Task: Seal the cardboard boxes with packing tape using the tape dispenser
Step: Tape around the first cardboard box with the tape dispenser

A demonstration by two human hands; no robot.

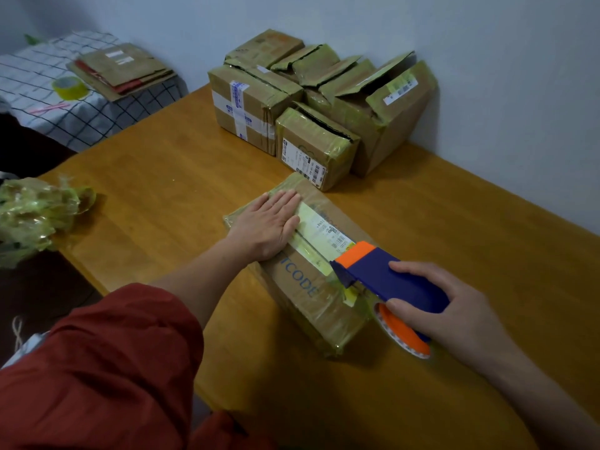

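A flat cardboard box (305,280) with a white shipping label and blue lettering lies on the wooden table (162,177) in front of me. My left hand (266,222) presses flat on its far left part, fingers straight. My right hand (444,303) grips the blue and orange tape dispenser (383,280), whose orange front end sits on the box's top near its right end. The tape roll hangs over the box's near right side. A strip of yellowish tape runs along the box's middle seam.
Several more cardboard boxes (311,105) are piled at the back against the wall, some with flaps up. A heap of crumpled yellowish tape (35,212) sits at the table's left edge. A tape roll (69,87) and flattened cardboard (123,69) lie on a checked cloth, far left.
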